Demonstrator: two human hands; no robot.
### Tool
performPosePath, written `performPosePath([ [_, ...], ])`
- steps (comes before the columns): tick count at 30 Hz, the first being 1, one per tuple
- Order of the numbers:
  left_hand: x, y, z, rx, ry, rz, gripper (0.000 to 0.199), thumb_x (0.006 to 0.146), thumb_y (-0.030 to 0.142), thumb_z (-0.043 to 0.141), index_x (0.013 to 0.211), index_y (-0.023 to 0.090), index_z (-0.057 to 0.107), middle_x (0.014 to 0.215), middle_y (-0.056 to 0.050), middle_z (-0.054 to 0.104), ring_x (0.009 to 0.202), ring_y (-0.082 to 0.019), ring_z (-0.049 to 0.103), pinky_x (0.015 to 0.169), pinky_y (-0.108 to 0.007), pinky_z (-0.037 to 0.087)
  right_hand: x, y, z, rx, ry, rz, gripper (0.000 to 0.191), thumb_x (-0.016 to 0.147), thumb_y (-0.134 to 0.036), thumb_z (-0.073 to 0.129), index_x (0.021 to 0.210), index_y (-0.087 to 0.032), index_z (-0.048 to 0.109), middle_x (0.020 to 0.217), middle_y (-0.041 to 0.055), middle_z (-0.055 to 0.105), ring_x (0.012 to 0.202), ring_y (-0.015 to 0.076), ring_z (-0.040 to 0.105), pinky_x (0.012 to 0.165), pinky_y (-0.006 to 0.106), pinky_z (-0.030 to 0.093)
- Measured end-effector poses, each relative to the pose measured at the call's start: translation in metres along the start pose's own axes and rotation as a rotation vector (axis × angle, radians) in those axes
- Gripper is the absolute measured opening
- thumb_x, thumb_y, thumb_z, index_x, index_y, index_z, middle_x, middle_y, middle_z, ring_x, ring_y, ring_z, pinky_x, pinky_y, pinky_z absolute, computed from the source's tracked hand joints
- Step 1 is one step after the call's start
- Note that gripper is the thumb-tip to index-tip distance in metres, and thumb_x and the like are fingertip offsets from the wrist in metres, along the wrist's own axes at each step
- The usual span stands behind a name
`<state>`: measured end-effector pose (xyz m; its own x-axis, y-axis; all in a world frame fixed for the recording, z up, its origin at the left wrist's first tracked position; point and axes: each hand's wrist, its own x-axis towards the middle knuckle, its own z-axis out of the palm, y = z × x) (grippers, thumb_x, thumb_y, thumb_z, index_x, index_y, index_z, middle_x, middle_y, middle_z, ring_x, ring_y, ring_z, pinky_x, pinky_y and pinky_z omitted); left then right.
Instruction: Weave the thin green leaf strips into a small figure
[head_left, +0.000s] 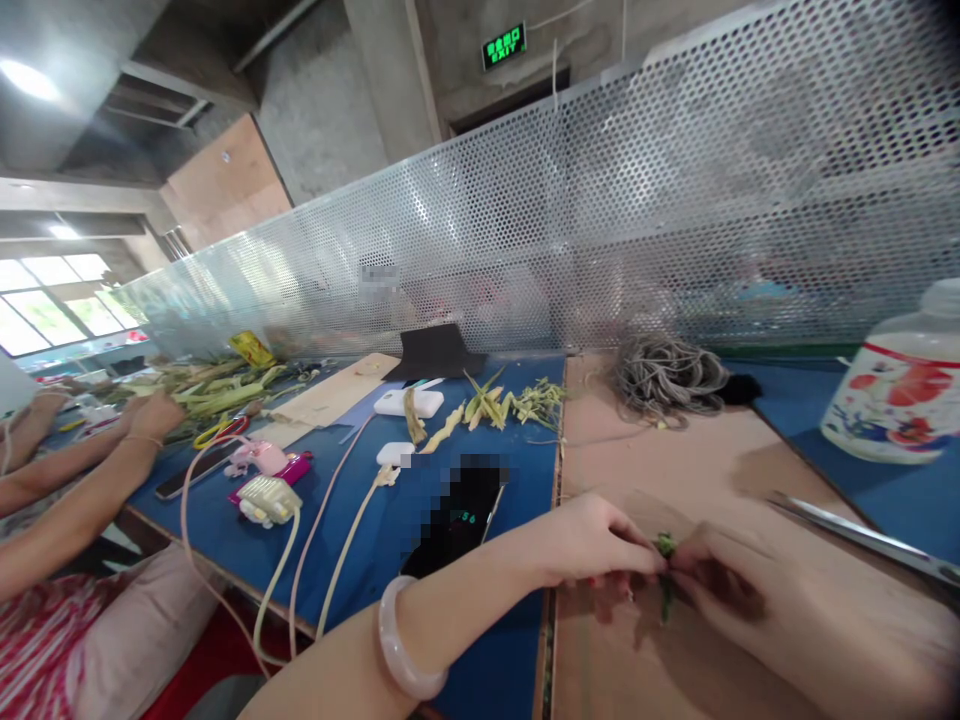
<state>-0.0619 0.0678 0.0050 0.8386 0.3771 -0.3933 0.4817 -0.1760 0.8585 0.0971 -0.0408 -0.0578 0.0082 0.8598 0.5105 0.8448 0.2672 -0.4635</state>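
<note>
My left hand (600, 545), with a pale bangle (391, 640) on its wrist, reaches in over the brown board. Its thumb and forefinger pinch a small green plant piece (665, 546). From the other side my right hand (739, 580) closes its thumb and forefinger on the same piece, so the fingertips of both hands nearly meet. A knotted tuft shows above the fingers and a short green end hangs below; the middle is hidden. Right of my hands lies a pair of scissors (862, 530). A dark phone (469, 510) rests left of the board, partly behind my forearm.
A grey cord coil (667, 375) lies at the board's back, a flowered plastic jug (900, 385) at the right. Braided leaf pieces (487, 405), white chargers (409, 402) and cables cover the blue table's left. A perforated metal screen (480, 240) borders the back. Another person's arms (112, 470) are at far left.
</note>
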Motion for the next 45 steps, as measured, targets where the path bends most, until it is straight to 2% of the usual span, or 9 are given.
performPosePath([
  [8,0.001,-0.002,-0.001,0.015,0.000,-0.004,0.035,0.065,0.041,0.060,0.088,0.015,0.066,0.055,0.002,0.055,0.042,-0.005,0.041,0.036,-0.016,0.027,-0.001,-0.004,0.002,-0.065,0.021,-0.017,0.013,0.073,-0.019,0.047,0.065,-0.021,0.057,0.052,-0.0005,0.052,0.043,0.0113,0.046,0.041,0.022,0.037],
  [17,0.000,0.000,-0.001,0.005,-0.003,-0.007,0.030,0.067,0.037,0.060,0.086,0.014,0.066,0.053,0.003,0.053,0.040,-0.004,0.041,0.035,-0.015,0.027,-0.003,0.008,0.008,-0.067,0.009,-0.032,0.012,0.072,-0.016,0.047,0.065,-0.021,0.056,0.055,-0.0009,0.053,0.047,0.0114,0.049,0.043,0.021,0.038],
  [27,-0.001,0.001,-0.001,0.019,-0.014,-0.025,0.034,0.066,0.041,0.060,0.086,0.015,0.066,0.056,0.002,0.053,0.040,-0.004,0.040,0.033,-0.015,0.024,-0.001,-0.005,0.001,-0.100,0.032,-0.039,0.013,0.072,-0.015,0.045,0.064,-0.021,0.055,0.053,-0.0012,0.051,0.046,0.0114,0.046,0.045,0.022,0.035],
  [33,0.000,0.000,0.000,0.024,-0.005,-0.016,0.033,0.066,0.040,0.059,0.087,0.015,0.065,0.055,0.002,0.053,0.041,-0.005,0.042,0.035,-0.015,0.026,0.003,-0.011,0.001,-0.063,0.102,-0.018,0.015,0.069,-0.014,0.044,0.059,-0.020,0.053,0.048,-0.0018,0.049,0.041,0.0106,0.043,0.041,0.021,0.033],
  [38,-0.002,0.004,-0.001,0.032,-0.008,-0.014,0.034,0.066,0.042,0.059,0.085,0.015,0.065,0.052,0.002,0.052,0.038,-0.004,0.037,0.033,-0.015,0.022,0.004,-0.014,-0.001,-0.047,0.077,0.038,0.014,0.068,-0.013,0.044,0.061,-0.020,0.054,0.048,-0.0018,0.049,0.041,0.0105,0.043,0.041,0.022,0.033],
  [45,0.002,-0.001,-0.003,0.060,-0.006,0.006,0.036,0.068,0.046,0.056,0.081,0.013,0.065,0.056,0.001,0.054,0.039,-0.005,0.038,0.034,-0.016,0.022,0.008,-0.026,-0.015,0.036,-0.061,0.200,0.013,0.069,-0.011,0.044,0.066,-0.018,0.054,0.056,-0.0011,0.053,0.050,0.0117,0.047,0.048,0.022,0.037],
])
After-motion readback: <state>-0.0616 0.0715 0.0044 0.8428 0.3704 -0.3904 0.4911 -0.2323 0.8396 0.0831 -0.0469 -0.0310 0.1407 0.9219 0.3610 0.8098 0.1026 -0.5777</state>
